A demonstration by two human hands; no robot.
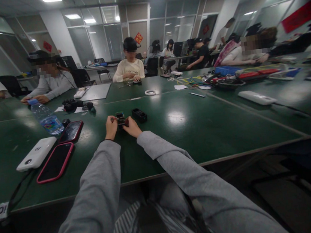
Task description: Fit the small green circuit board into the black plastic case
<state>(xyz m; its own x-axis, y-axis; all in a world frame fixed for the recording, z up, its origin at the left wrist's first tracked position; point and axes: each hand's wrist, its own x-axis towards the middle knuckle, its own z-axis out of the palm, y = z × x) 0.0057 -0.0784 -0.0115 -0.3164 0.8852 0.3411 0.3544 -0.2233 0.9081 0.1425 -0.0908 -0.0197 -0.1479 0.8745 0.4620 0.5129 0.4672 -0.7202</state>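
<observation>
Our left hand (112, 128) pinches the left side of a small, dark, rectangular device (120, 117), and our right hand (132, 127) grips its lower right edge, so the piece sits between both sets of fingers just above the dark green, smooth-topped desk (181, 139). Our fingertips cover the device's two sides, and the lower edge is partly lost behind the right thumb and fingers. We cannot tell whether its underside touches the desk. At this scale the markings are too fine to read, and we cannot make out what material it is.

What we do see of it is mostly black, upright in outline, broken by paler bands across the face, with thin bluish and yellowish glints near the top. Just to the right of it, apart from our hands, lies a black, block-shaped casing (139, 115) with dark recesses in its upper face; how deep they go is hidden in shadow.

To our left, a white, rounded power bank (37, 154) lies beside a black-screened phone in a pink-red case (55, 162). Its black cable (19, 188) drops over the near edge of the desk and fades into the dark. Our grey sleeves (100, 176) run off the bottom of view, and the far right corner is blacked out.
</observation>
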